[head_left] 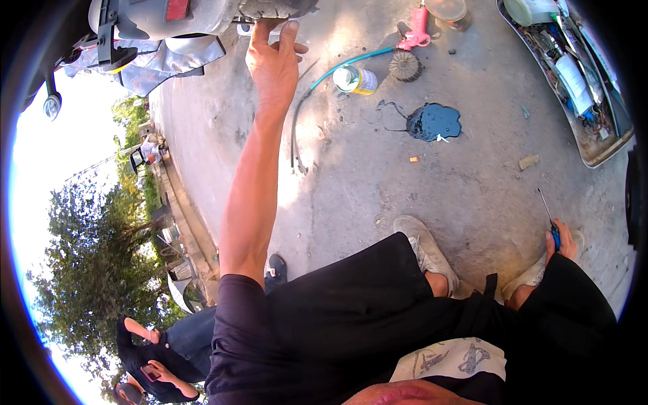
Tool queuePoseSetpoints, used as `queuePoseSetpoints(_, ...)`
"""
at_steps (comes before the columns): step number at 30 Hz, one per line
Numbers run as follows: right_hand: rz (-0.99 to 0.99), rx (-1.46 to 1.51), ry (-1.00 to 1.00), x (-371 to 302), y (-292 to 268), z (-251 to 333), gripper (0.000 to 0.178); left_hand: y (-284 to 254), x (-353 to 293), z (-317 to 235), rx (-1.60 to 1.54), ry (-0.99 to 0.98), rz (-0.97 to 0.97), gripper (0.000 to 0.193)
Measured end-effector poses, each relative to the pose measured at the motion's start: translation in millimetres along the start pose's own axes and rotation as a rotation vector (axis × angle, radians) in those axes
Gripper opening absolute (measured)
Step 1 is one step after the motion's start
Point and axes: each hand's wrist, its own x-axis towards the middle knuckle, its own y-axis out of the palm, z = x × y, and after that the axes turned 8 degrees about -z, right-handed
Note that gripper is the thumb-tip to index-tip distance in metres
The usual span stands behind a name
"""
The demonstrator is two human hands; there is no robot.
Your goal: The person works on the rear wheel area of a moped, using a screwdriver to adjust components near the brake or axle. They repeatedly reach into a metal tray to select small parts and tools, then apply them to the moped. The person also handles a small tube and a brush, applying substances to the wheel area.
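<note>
My left hand [273, 67] reaches up to the dark tyre [273, 8] of a motorbike at the top. Its fingers are apart and the thumb points up; the fingertips are at the tyre's edge, partly hidden, and whether they press on it I cannot tell. Low on the right, by my shoe, my right hand [567, 244] is closed round the blue handle of a screwdriver [555, 235]. The thin metal shaft points up and away over the ground.
A pink air gun [416, 30] on a teal hose [351, 59], a can [356, 79], a round ridged part [405, 67] and a dark oily puddle [439, 123] are on the concrete. A tool tray [594, 160] stands far right. Another person [158, 358] holds a phone at lower left.
</note>
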Motion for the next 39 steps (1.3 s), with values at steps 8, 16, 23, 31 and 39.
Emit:
queuePoseSetpoints(8, 0.009, -0.035, -0.010, 1.4, -0.9, -0.6, 0.031, -5.5, -10.7, 2.7, -0.034, -0.007, 0.012, 0.041)
queuePoseSetpoints(16, 0.001, 0.000, -0.012, -0.4, -2.1, 1.0, 0.031, -14.7, -1.0, -18.0, -0.116, 0.056, -0.074, 0.048)
queuePoseSetpoints(23, 0.006, 0.014, -0.012, 2.7, -1.4, 5.1, 0.032, -12.1, 1.1, -24.5, -0.159, 0.039, -0.135, 0.046)
queuePoseSetpoints(31, -0.040, 0.024, -0.017, -3.3, 3.3, -3.4, 0.033, 1.7, 1.7, -14.7, -0.007, 0.032, -0.038, 0.049)
queuePoseSetpoints(39, -0.037, 0.017, -0.019, -0.6, -0.7, 2.8, 0.032, -7.3, 1.1, -20.3, 0.013, 0.006, -0.034, 0.055)
